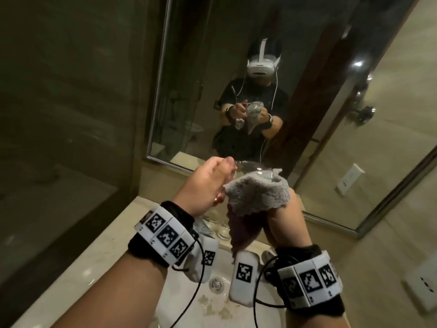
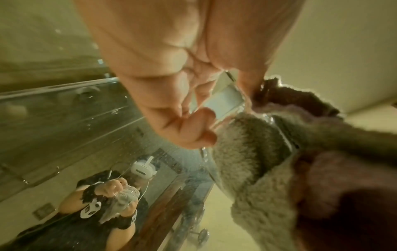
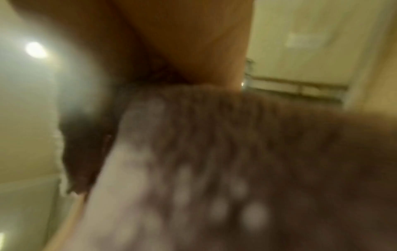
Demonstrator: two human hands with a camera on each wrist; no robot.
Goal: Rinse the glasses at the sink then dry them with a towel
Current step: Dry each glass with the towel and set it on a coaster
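Note:
In the head view I hold a clear glass [image 1: 250,170] up over the sink. My left hand [image 1: 223,179] grips it at its left side, thumb on top. A grey towel [image 1: 257,194] wraps the glass's near and right side. My right hand [image 1: 281,209] grips that towel from below, its fingers hidden in the cloth. The left wrist view shows my left hand [image 2: 193,122] with curled fingers next to the towel [image 2: 247,146]. In the blurred right wrist view the towel [image 3: 214,161] fills the frame below my right hand [image 3: 189,42].
Other clear glasses [image 1: 217,224] stand on the beige counter [image 1: 113,245] behind the white sink [image 1: 189,304], whose drain [image 1: 216,284] lies below my wrists. A mirror [image 1: 212,79] faces me, showing a person with a headset. Wall sockets [image 1: 350,178] sit at the right.

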